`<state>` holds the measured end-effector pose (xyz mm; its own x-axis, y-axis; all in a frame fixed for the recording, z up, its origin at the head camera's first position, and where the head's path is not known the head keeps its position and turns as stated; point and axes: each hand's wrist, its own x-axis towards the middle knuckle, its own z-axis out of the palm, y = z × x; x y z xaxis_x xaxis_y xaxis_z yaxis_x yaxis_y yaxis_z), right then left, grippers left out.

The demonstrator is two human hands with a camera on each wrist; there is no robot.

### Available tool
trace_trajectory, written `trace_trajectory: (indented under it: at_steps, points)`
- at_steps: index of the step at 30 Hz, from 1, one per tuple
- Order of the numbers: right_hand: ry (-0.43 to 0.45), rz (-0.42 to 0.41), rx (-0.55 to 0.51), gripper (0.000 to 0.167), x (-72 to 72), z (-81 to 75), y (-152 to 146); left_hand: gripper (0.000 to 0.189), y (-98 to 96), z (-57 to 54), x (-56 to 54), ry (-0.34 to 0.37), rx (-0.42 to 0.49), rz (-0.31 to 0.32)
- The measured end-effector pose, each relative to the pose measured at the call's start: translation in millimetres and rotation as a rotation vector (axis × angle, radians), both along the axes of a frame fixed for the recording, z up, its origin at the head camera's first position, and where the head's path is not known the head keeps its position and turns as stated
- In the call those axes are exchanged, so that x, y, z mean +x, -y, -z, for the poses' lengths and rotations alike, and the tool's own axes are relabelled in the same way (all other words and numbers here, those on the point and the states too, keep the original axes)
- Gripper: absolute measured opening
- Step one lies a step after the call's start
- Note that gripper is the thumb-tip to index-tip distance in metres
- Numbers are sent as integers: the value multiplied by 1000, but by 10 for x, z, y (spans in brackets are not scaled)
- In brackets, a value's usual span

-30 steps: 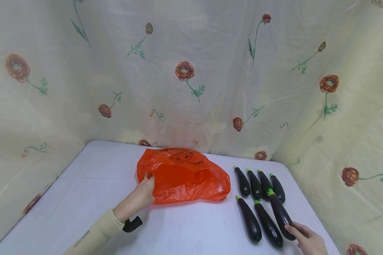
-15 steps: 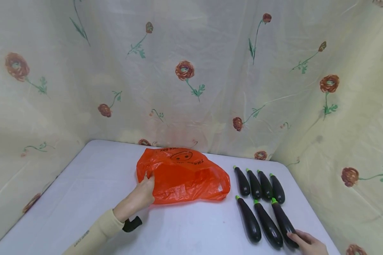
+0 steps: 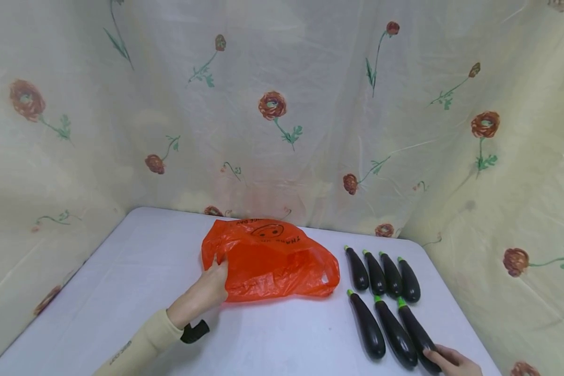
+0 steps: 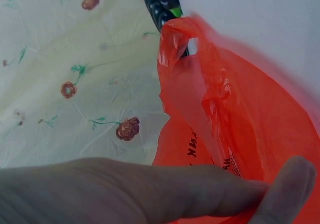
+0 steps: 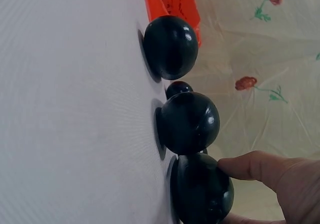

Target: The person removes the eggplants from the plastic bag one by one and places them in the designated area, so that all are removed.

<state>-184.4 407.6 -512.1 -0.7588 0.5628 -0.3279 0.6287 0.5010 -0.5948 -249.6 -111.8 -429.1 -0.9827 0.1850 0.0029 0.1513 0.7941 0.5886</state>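
An orange-red plastic bag (image 3: 282,271) with black print lies at the middle back, its mouth spread toward me. My left hand (image 3: 208,287) pinches the bag's left edge; the left wrist view shows thumb and finger meeting on the film (image 4: 240,109). At the front right, my right hand (image 3: 455,361) holds the blunt end of a dark eggplant (image 3: 414,330), green stem pointing away. In the right wrist view this eggplant (image 5: 202,189) rests on the table, with the thumb on its side. Beside it lie a middle eggplant (image 3: 395,331) and a left one (image 3: 367,326).
Behind the front row, several more eggplants (image 3: 375,271) lie side by side to the right of the bag. The table (image 3: 272,339) has a white cover. A flowered curtain (image 3: 310,156) encloses the back and sides. A black strap (image 3: 195,331) shows under the left wrist.
The right hand has brought the held eggplant nearer to me and down into the front row, off the back-row eggplants it overlapped. The left hand and the bag have stayed put.
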Motion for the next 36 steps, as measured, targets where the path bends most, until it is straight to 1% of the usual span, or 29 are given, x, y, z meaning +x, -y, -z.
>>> trace_trajectory:
  at_steps: [5,8,12,15,17,19,22,25,27,29,30,32,34,36]
  points:
    - [2,-8,9,94,-18,22,-4,72,-2,-9,-7,4,14,-2]
    - [0,10,-2,101,-11,5,8,73,8,-23,-22,14,23,3]
    - [-43,25,-19,109,38,-88,59,76,34,-65,-21,50,24,-4]
    - [-78,15,-19,110,68,-164,79,77,57,-112,1,82,30,5]
    - [-94,16,-14,105,73,-212,87,76,83,-157,29,107,33,24]
    - [-103,11,4,100,76,-264,90,75,117,-216,70,129,21,56]
    - [-131,-2,50,90,73,-345,104,73,191,-343,168,164,-15,119]
    - [-169,-55,99,84,64,-448,141,69,294,-497,273,197,-68,189]
    - [-192,-100,127,82,28,-554,185,67,375,-588,316,214,-90,230]
    - [-221,-157,139,81,-20,-681,249,65,462,-645,319,245,-82,265]
    - [-229,-184,139,82,-54,-756,292,64,501,-658,303,246,-68,280]
    - [-267,-244,157,79,-124,-896,386,64,550,-638,233,219,-49,297]
    - [-292,-310,164,80,-197,-1036,488,62,558,-563,129,189,-31,298]
    - [-323,-377,191,79,-278,-1153,592,61,536,-463,30,167,-43,300]
